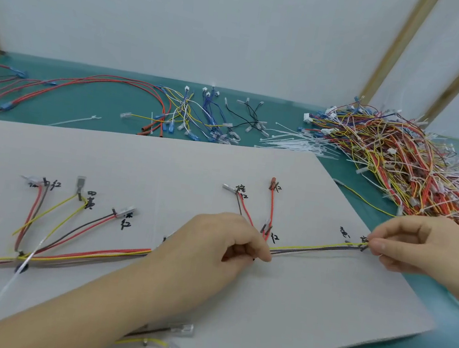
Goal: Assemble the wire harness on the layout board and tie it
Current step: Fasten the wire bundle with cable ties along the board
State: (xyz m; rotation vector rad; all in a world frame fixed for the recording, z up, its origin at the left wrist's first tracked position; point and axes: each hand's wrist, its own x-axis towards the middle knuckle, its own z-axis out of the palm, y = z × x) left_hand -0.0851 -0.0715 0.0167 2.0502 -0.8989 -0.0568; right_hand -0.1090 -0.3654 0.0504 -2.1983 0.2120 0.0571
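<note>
While both hands (pixel 311 247) pinch | thin wires (pixel 314 246) taut | flat board (pixel 292 311)

Hands (pixel 213 247) pinching probably two wires (pixel 317 248)

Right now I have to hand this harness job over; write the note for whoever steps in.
Left hand pinches the yellow and dark wire pair mid-run on the grey layout board.
Right hand pinches that pair's far end at the board's right edge.
Done: the red, yellow and brown trunk bundle is routed, with one white cable tie looped on it, tail uncut.
Left: seat this pair's end, then tie the rest. Loose white cable ties lie behind the board.
</note>
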